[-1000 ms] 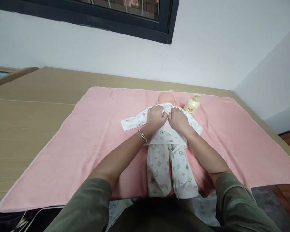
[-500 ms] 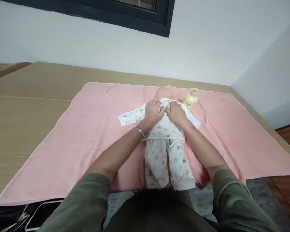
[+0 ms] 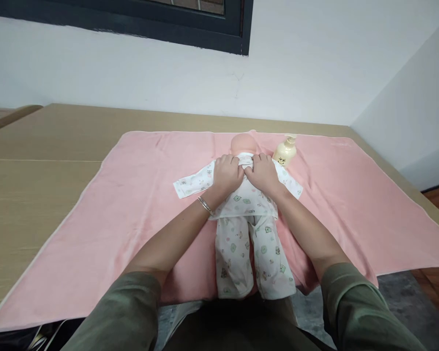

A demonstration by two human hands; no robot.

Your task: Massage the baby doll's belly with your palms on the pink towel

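A bald doll (image 3: 243, 144) lies on a pink blanket (image 3: 139, 195), its head away from me; no face is visible. It is dressed in a white printed long-sleeved top (image 3: 243, 200) and matching trousers (image 3: 234, 253). At the top's left shoulder, my left hand (image 3: 227, 174) has its fingers curled over the cloth by the collar. My right hand (image 3: 263, 173) grips the other shoulder in the same way, the thumbs almost meeting over the chest. Both sleeves stretch out sideways. The fingertips are partly hidden behind the knuckles.
Close to the doll's right-hand sleeve stands a cream pump bottle (image 3: 285, 152) on the blanket. The blanket covers much of a wooden table (image 3: 40, 204) and hangs over its front edge. Behind the table rise a white wall (image 3: 190, 83) and a dark window frame (image 3: 190, 29).
My fingers have curled more tightly over the shoulders of the top, and the cloth at the collar has shifted a little. The view has tilted slightly; the bottle and blanket stay put.
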